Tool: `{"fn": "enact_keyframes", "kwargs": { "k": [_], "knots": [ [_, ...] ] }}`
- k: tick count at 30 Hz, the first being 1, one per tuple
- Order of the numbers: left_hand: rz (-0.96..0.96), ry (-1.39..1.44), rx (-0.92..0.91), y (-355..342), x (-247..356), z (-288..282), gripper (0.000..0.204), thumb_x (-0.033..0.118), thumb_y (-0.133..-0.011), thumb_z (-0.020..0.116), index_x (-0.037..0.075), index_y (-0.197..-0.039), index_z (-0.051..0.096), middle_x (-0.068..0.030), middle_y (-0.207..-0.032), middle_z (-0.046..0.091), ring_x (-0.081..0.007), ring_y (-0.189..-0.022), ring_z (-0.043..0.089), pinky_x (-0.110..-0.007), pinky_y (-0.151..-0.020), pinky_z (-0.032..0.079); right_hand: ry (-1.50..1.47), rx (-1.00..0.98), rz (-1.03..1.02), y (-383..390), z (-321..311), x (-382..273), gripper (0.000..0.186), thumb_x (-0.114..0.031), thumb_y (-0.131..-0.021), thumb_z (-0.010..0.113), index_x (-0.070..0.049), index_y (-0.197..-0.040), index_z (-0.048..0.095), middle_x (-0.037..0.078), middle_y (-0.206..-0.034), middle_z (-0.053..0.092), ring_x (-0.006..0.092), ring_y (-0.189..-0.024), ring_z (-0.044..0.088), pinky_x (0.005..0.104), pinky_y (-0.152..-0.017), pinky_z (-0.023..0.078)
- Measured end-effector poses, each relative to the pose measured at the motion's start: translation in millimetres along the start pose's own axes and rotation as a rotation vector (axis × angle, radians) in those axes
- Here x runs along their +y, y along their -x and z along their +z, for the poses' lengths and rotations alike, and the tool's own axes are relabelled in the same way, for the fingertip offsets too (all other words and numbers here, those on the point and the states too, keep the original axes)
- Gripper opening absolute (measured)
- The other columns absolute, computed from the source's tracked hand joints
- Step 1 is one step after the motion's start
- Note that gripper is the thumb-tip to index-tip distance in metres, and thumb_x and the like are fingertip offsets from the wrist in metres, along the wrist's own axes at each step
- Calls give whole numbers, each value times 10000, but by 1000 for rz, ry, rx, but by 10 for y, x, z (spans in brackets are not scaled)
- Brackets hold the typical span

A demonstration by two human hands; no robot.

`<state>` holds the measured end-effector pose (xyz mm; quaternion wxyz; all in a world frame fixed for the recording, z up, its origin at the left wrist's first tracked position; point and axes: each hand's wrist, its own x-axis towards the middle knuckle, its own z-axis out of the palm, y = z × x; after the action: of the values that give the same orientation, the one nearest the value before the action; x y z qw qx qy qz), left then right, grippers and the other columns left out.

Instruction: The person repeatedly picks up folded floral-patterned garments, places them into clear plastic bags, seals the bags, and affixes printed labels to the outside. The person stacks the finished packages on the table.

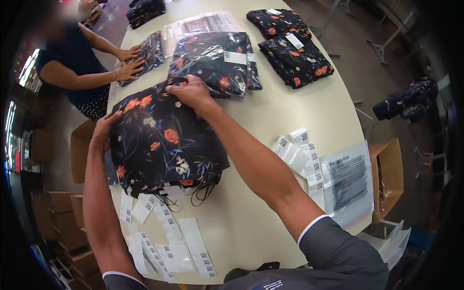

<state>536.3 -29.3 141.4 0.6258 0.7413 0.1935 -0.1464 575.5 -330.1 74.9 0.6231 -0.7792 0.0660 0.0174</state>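
Observation:
Between my two hands is a folded black garment (162, 140) with orange, white and blue flowers, its dark cords hanging over the near edge. My left hand (104, 128) grips its left side, thumb on top and the other fingers hidden beneath. At the far right corner my right hand (192, 94) pinches the fabric, fingers closed. Just beyond that hand lie bagged floral garments (208, 60) in clear plastic, with a white label on the top one. Strips of white labels (166, 222) lie on the table near the garment's front edge.
Across the table at left, a person (77, 72) presses both hands on a bagged garment (150, 53). Folded garments (297, 58) sit at far right. More label strips (307, 159) and clear plastic bags (348, 181) lie at right, beside a cardboard box (389, 179). Another box (83, 152) stands left.

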Motion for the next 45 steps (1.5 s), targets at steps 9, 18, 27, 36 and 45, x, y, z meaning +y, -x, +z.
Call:
{"fn": "enact_keyframes", "kwargs": {
  "k": [9, 18, 27, 36, 45],
  "knots": [
    [49, -6, -46, -81, 231, 35, 230, 150, -872, 708, 9, -1043, 647, -86, -881, 731, -164, -673, 716, -287, -647, 611, -405, -343, -11, 180, -341, -244, 754, -288, -795, 833, -17, -1392, 461, 32, -886, 612, 80, -771, 578, 234, -595, 480],
    [241, 234, -198, 136, 267, 150, 290, 126, -941, 612, 5, -1205, 601, -131, -1050, 714, -223, -870, 737, -344, -762, 633, -748, -454, 81, 297, -321, -27, 632, -187, -755, 880, -18, -1279, 570, 75, -1085, 682, 124, -949, 657, 302, -809, 581],
    [187, 233, -124, 310, 256, 19, 263, 134, -952, 623, 52, -1202, 621, -97, -1028, 713, -194, -847, 735, -318, -731, 639, -728, -492, -113, 746, -386, -200, 732, -42, -736, 866, -29, -1365, 492, 81, -1237, 648, 185, -1093, 637, 351, -1001, 526],
    [210, 381, -37, 1426, 489, 225, 230, 94, -910, 681, -2, -1111, 623, -141, -942, 720, -230, -741, 746, -317, -601, 644, -720, -397, -68, 1474, -714, -601, 431, -22, -836, 742, -39, -1239, 589, 79, -1123, 695, 192, -964, 695, 348, -856, 600],
    [201, 446, -267, 2712, 110, 646, 254, 99, -913, 683, -20, -1128, 618, -157, -927, 726, -226, -731, 747, -325, -615, 651, -691, -298, -15, 2978, -1555, -751, 391, -25, -868, 703, 11, -1233, 569, 146, -1057, 707, 232, -859, 734, 362, -738, 649]
  ]
}}
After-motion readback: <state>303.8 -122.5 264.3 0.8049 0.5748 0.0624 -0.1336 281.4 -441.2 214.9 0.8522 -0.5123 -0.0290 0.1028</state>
